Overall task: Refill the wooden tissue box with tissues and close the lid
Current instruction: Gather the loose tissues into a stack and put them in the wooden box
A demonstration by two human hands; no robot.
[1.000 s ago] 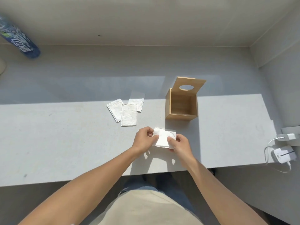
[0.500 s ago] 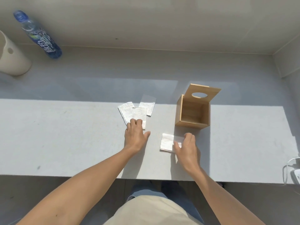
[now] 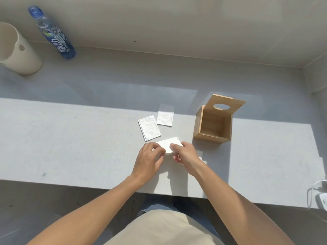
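Note:
The wooden tissue box point(image 3: 211, 137) stands on the grey counter, right of centre, with its lid point(image 3: 224, 104) with an oval hole tipped up and back; the inside looks empty. Both hands hold one white folded tissue point(image 3: 169, 145) just above the counter, left and in front of the box. My left hand point(image 3: 149, 160) pinches its left end, my right hand point(image 3: 184, 152) its right end. Two more folded tissues point(image 3: 149, 128) point(image 3: 165, 117) lie flat behind my hands. Another tissue's corner point(image 3: 200, 159) peeks out beneath my right wrist.
A blue-labelled water bottle point(image 3: 53, 34) and a cream cylindrical container point(image 3: 19, 53) stand at the far left by the wall. A white charger with cable point(image 3: 318, 197) lies at the right edge. The counter's front edge point(image 3: 88, 185) runs under my forearms.
My left hand picked a tissue from the pile of three and brought it toward the right hand. My right hand left the tissue lying on the counter and now grips the lifted one.

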